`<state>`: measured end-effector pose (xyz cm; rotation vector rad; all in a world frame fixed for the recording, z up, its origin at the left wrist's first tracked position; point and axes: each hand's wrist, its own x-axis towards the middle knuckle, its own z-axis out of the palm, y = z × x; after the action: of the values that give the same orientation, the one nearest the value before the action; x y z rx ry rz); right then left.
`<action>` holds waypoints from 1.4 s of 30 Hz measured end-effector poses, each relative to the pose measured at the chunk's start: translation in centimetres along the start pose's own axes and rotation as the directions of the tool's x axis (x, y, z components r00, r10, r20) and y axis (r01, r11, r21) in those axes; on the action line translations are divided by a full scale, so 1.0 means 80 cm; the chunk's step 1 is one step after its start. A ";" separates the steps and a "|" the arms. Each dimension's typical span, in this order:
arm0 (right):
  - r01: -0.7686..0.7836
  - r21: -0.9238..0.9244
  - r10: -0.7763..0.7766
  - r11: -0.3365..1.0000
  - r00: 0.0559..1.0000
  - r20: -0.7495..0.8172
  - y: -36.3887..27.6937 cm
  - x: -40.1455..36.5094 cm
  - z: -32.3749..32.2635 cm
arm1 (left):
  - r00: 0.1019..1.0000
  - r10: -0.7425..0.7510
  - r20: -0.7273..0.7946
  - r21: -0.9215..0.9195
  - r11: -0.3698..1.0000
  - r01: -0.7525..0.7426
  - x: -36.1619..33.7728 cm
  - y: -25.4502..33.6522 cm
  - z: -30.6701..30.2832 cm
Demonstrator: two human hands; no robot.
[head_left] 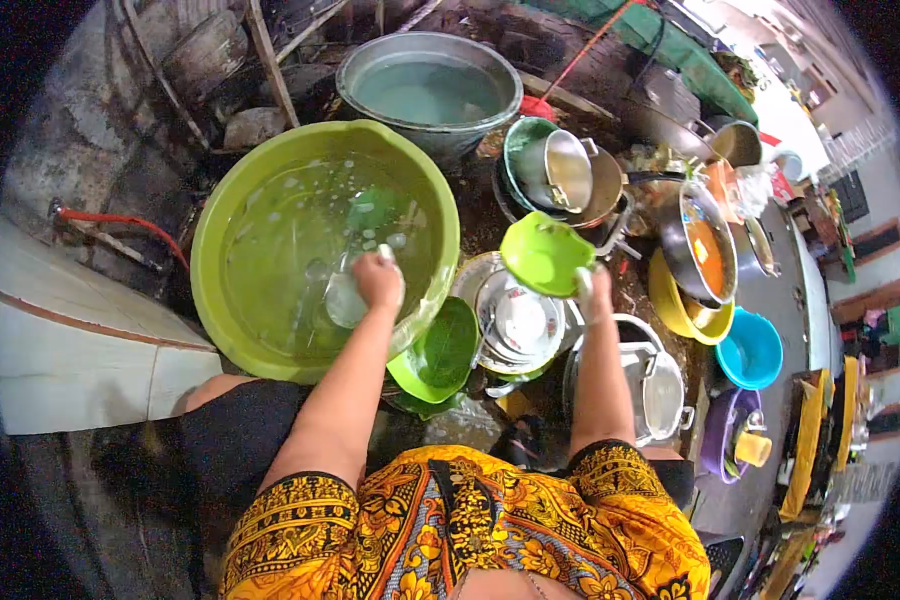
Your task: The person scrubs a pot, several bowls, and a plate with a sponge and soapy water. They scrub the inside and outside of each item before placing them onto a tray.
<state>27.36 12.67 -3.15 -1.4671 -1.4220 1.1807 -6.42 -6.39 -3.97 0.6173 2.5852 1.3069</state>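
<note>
My left hand [380,280] is closed at the right part of a big green basin [210,250] of water. A round translucent item [345,300] lies just left of its fingers; whether they grip it is unclear. My right hand [595,292] is closed on the edge of a light green leaf-shaped dish [545,254], held tilted above a stack of white plates [520,320]. Another green leaf-shaped dish [440,350] rests between the basin and the plates. Foam spots float on the basin's water.
Behind stands a grey tub [350,95] of water. Pots [567,172] are piled at the back right. Right of my arm are a white-handled pot [660,390], a yellow bowl [675,310], a blue basin [750,350] and a purple basin [715,435].
</note>
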 end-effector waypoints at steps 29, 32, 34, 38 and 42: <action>-0.286 -0.084 0.292 0.954 0.955 0.058 0.128 -0.144 0.008 | 0.633 0.203 0.747 0.148 0.877 -0.456 -0.134 0.050 0.097; -0.193 -0.392 0.185 0.900 0.981 -0.057 0.122 -0.155 0.010 | 0.672 0.214 0.708 0.175 0.869 -0.462 -0.148 0.057 0.092; -0.115 -0.659 0.059 0.744 0.992 -0.107 0.061 -0.175 0.017 | 0.691 0.245 0.680 0.156 0.873 -0.462 -0.150 0.059 0.091; 0.231 -0.752 -0.384 0.618 0.923 -0.033 0.066 -0.151 0.049 | 0.710 0.185 0.679 0.183 0.894 -0.408 -0.148 0.061 0.090; -0.050 -0.548 -0.051 0.835 0.985 -0.166 0.044 -0.125 0.087 | 0.691 0.255 0.676 0.102 0.896 -0.431 -0.145 0.060 0.083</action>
<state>22.24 1.90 -7.38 -1.9030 -1.7213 0.6300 7.62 -4.16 -4.43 1.3888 2.0931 0.6312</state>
